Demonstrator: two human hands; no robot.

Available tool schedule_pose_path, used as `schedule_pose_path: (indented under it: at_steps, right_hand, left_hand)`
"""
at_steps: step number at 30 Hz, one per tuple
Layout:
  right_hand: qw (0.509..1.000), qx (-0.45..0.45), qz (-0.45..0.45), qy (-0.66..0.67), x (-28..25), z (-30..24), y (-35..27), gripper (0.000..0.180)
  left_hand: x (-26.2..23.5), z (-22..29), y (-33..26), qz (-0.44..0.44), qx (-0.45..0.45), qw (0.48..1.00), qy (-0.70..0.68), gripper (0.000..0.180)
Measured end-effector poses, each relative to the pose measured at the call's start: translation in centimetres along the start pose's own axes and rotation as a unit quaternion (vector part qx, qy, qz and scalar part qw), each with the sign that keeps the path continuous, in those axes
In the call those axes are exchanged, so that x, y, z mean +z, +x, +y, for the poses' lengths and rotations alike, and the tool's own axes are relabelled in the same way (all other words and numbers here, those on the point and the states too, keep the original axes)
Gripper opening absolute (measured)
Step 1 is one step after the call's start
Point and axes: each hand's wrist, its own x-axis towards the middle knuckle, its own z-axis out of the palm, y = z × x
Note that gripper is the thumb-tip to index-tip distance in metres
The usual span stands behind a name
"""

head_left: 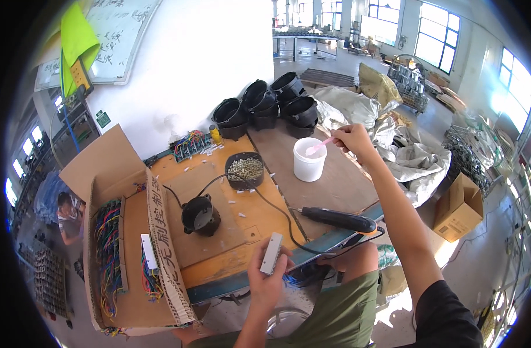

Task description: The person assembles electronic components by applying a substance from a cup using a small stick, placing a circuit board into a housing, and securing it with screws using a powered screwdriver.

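Spoonwork at the white plastic tub (307, 170) looks to be the step in hand: the right hand (352, 140) pinches a pale pink spoon (319, 147), its bowl at the tub's mouth; the contents are unclear. The left hand (267, 281) grasps a silver-grey rectangular casing (271, 255) by the table's (230, 258) near edge. Next, the spoon probably needs lifting level, clear of the rim. Between tub and casing lie a black electric screwdriver (338, 218) and its cord, easy to snag. Leftward stand a black pot (206, 225) and an open cardboard box (106, 163) holding coloured wires (107, 243).
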Motion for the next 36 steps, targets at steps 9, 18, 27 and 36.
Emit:
schedule_pose_path:
  at_steps: [9,18,27,36]
  right_hand:
    - [0.971,-0.133,-0.01,-0.199,1.2,1.2,-0.7,0.02]
    - [0.982,-0.067,-0.12,-0.129,1.5,-1.8,2.0,0.023]
    - [0.959,0.141,-0.042,0.24,-2.0,2.0,0.6,0.019]
    - [0.882,0.249,-0.02,0.4,-1.0,5.2,0.4,0.011]
  left_hand:
    - [0.6,-0.4,0.6,0.004,-0.022,0.999,0.031,0.033]
    - [0.1,-0.5,0.1,0.018,-0.023,0.999,0.028,0.028]
    - [1.2,0.2,1.1,0.018,-0.026,0.999,0.01,0.031]
    - [2.0,-0.1,3.0,-0.007,-0.03,1.0,-0.003,0.041]
